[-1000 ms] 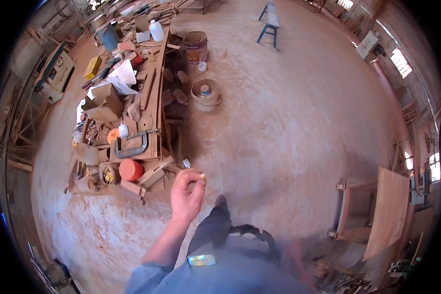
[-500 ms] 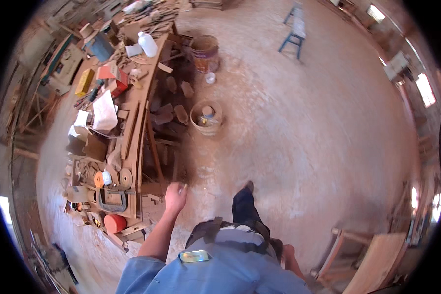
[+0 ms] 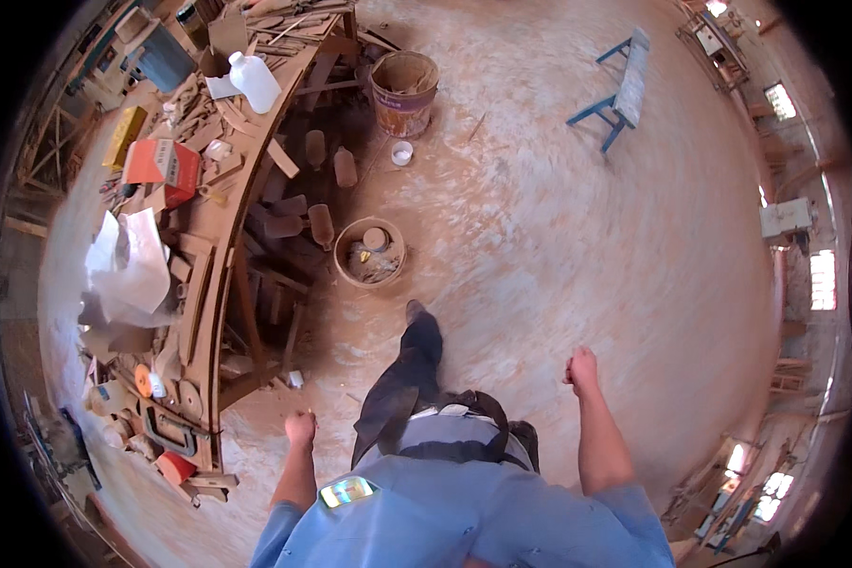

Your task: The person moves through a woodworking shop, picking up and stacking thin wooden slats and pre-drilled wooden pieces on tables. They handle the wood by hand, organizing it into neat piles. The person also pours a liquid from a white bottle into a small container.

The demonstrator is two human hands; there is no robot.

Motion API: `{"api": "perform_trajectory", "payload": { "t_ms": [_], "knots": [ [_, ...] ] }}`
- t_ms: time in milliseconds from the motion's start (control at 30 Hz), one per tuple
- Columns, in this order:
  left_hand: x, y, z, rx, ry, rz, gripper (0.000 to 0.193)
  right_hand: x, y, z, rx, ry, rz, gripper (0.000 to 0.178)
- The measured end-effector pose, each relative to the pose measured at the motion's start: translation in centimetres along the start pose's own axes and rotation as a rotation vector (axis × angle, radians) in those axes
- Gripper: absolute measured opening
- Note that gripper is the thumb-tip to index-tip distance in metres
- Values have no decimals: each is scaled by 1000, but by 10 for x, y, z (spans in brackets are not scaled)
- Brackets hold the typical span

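My left hand (image 3: pixel 301 429) is closed beside the near end of the wooden workbench (image 3: pixel 220 284), not touching it. A tiny pale tip shows at its fingers; what it belongs to is too small to name. Over the floor on the other side, my right hand (image 3: pixel 583 368) is curled into a fist, with nothing visible in it. Nearest to the left hand on the bench are a grey C-clamp (image 3: pixel 168 437) and a red round container (image 3: pixel 174 467). One dark-trousered leg (image 3: pixel 420 348) is stretched forward in a step.
Along the bench stand a round tub (image 3: pixel 399 248) with scraps and a larger bucket (image 3: pixel 417 115). Several dusty bottles (image 3: pixel 346 167) lie under it. A white jug (image 3: pixel 256 83) and an orange-red box (image 3: pixel 172 168) sit on top. Farther right is a blue-legged bench (image 3: pixel 631 90).
My view has moved forward along the workbench, so the tub and bucket are nearer. The right hand has swung up and forward into sight; the left has dropped back toward me.
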State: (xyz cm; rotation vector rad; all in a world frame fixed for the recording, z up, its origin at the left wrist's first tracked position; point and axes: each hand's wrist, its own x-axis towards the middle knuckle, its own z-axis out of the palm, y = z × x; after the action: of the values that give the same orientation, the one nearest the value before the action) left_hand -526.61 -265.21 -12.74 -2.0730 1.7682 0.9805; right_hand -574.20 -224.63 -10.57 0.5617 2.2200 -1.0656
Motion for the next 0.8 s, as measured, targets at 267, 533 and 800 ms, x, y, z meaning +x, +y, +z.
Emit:
{"api": "perform_trajectory", "payload": {
  "t_ms": [267,533,800],
  "knots": [
    [58,197,26,-298,45,182,19,98,-164,100,-287,-394,8,21],
    [37,185,72,-277,234,-209,18,275,-311,242,-770,-672,-237,20],
    [-81,312,159,15,-21,-614,21,443,-433,432,-1219,-786,-815,26]
  ]
}}
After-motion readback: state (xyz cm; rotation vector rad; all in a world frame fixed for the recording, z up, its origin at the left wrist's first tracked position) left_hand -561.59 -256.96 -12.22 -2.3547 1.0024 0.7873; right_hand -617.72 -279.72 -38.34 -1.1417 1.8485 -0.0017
